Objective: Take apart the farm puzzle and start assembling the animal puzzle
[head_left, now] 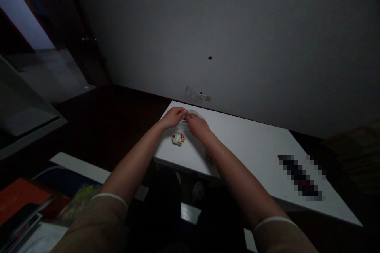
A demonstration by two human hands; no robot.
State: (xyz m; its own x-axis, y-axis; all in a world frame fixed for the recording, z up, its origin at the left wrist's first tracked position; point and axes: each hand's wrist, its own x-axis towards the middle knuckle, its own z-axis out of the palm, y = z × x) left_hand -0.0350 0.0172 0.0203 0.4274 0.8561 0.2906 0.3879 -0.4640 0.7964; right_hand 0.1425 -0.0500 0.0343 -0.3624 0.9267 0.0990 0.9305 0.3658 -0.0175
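Translucent plastic (pixel 183 126), pale and filmy, is pinched by the left hand (pixel 173 117) and right hand (pixel 197 125).

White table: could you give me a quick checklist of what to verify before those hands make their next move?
1. Hands together over the white table: ok, the left hand and right hand meet near its far left corner.
2. Grip secure on the see-through material: cannot tell, too small and dim.
3. Colourful item in view: ok, it shows just nearer the person than the hands.
4. Small item by the right forearm fully visible: not ok, partly hidden.
5. Pixelated patch identified: cannot tell, blurred out.
6. Good lighting: not ok, dim.
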